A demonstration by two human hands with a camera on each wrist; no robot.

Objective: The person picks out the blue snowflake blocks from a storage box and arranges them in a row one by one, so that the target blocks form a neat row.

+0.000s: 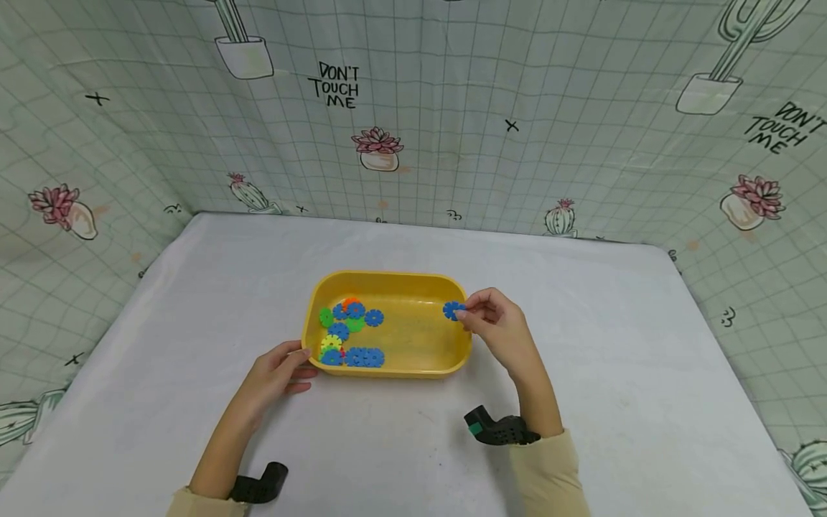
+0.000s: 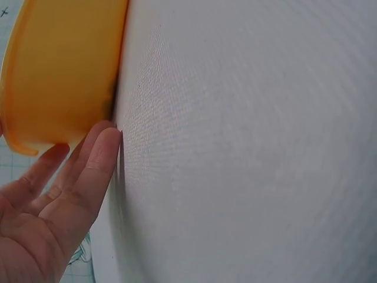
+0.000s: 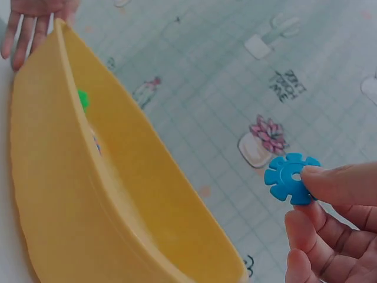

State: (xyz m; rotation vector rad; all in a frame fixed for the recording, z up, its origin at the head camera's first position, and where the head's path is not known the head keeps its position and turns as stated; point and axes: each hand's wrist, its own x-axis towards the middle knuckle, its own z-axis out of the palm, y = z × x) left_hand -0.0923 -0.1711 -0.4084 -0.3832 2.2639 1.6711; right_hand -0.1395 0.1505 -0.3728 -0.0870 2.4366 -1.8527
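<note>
A yellow plastic tray [image 1: 413, 359] with rounded corners stands on the white-covered table. My right hand [image 1: 500, 327] pinches a blue notched disc [image 3: 288, 178], a snowflake-shaped building piece with a hole, between thumb and fingers above the tray's right end. At the near left corner my left hand [image 1: 274, 373] holds the tray, its thumb at the rim and its fingers [image 2: 97, 168] against the outer wall. Several more notched discs lie in the left half of the tray: blue discs [image 1: 365, 357], a yellow disc [image 1: 332, 343], green discs [image 1: 326, 317] and an orange disc [image 1: 351, 302].
The white tablecloth [image 1: 581, 323] spreads around the tray on all sides. Behind and beside the table hangs a pale green gridded cloth [image 1: 452, 86] printed with potted plants and words. A black wrist camera [image 1: 500, 427] sits on each arm.
</note>
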